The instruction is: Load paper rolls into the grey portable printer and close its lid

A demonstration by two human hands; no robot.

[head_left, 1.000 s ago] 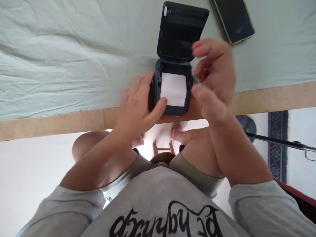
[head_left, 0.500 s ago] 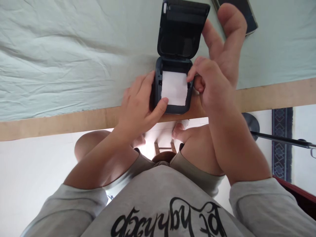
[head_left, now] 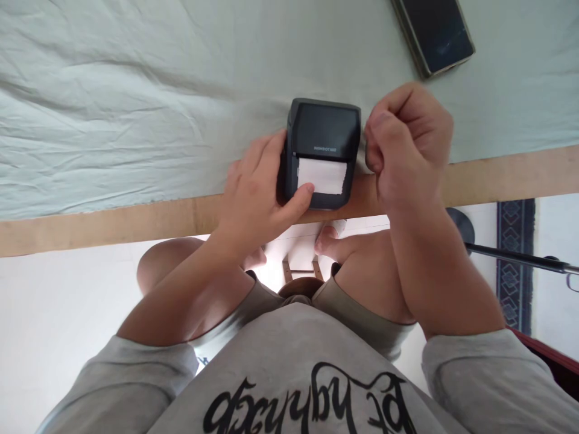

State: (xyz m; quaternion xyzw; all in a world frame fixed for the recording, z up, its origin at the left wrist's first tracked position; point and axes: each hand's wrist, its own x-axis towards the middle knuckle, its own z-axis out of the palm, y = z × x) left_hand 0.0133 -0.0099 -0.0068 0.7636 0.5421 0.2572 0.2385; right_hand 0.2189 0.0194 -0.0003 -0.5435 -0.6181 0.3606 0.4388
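Observation:
A small dark label printer (head_left: 326,126) sits at the table's near edge with its lid down. A strip of white paper (head_left: 328,173) lies over its front, below the lid. My left hand (head_left: 259,190) grips the printer from the left; its thumb presses on the paper and its fingers wrap the side, partly hidden. Just right of the printer, my right hand (head_left: 409,141) is curled closed, with a small gap to the lid. Nothing shows in its fingers.
A phone in a case (head_left: 436,33) lies on the pale green cloth (head_left: 136,108) at the upper right. The table's wooden edge (head_left: 497,172) runs below the cloth. A black pole (head_left: 520,253) stands at the right, near a patterned dark blue strip (head_left: 514,271).
The printer's lid has swung from open to down over the paper roll space. My right hand has drawn from the printer's edge and lid to the right and curled. My left hand stays put.

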